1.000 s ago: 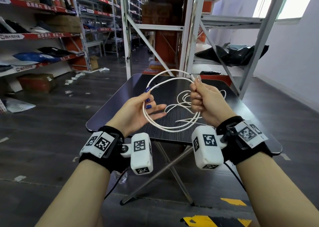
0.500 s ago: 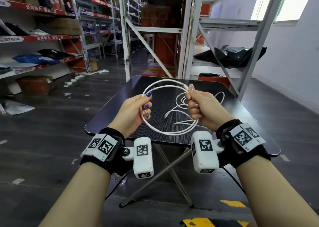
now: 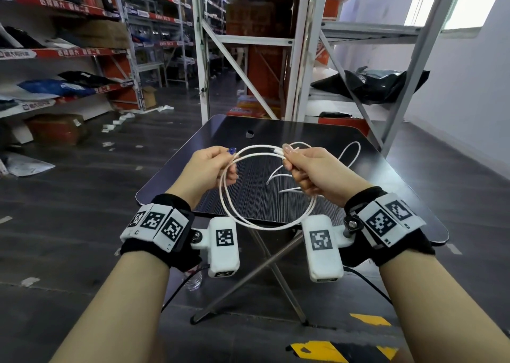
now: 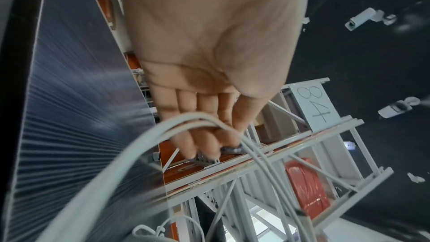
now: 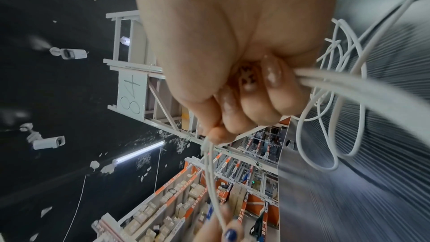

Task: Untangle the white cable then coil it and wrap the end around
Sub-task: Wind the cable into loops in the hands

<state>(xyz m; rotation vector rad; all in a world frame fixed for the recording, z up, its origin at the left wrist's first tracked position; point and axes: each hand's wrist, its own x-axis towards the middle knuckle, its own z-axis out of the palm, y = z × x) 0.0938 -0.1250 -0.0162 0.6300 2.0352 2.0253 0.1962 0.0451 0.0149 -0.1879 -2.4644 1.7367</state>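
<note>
Coiling step, partly done; white cable (image 3: pixel 265 224) held as a two-turn loop above the folding table (image 3: pixel 408 197), hanging between both hands toward the wrists; left hand (image 3: pixel 207 169) now curled shut round the loop's left side, where a second ago its fingers were spread with the strands just lying across them; right hand (image 3: pixel 317 172) pinches the top of the loop, thumb and forefinger on the connector end (image 3: pixel 277 150), other fingers curled round the strands, same grip as before; both hands have dropped lower and closer in the head view over the last second, loop drawn a bit tighter; right wrist view shows the slack tail (image 5: pixel 337 135) beyond the right hand, lying loose in a few overlapping curves on the tabletop, whether knotted I cannot tell; left wrist view: strands (image 4: pixel 186 122) cross the fingers (image 4: pixel 186 135), motion-blurred; judgement: left hand's firm grip frees the right to reach out for more slack and lay another turn; wrapping the end not yet begun; risk: loose tail snagging on itself as it feeds in.
</note>
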